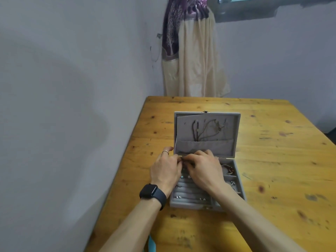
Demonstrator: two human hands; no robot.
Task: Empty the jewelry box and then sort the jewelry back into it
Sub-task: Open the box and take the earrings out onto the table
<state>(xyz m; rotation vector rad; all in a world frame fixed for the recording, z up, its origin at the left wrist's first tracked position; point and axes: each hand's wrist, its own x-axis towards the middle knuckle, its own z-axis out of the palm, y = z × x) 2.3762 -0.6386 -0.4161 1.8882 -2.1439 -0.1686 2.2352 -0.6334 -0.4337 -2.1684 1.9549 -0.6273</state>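
A grey velvet jewelry box (236, 180) lies open on the wooden table, its lid (234, 122) folded back flat. Dark cord necklaces (205, 130) hang in the lid above a fabric pocket. Small rings and studs (179, 196) sit in the ring rolls at the front left. A reddish bracelet (229, 170) lies in the back right compartment. My left hand (166, 171) and my right hand (203, 170) meet over the back left of the tray, fingers curled together on something small; what they pinch is hidden.
The yellow wooden table (272, 160) reaches to the right and far side. Its left edge runs close to a grey wall (72, 106). A cream and purple curtain (192, 60) hangs behind the table. A black watch (151, 192) is on my left wrist.
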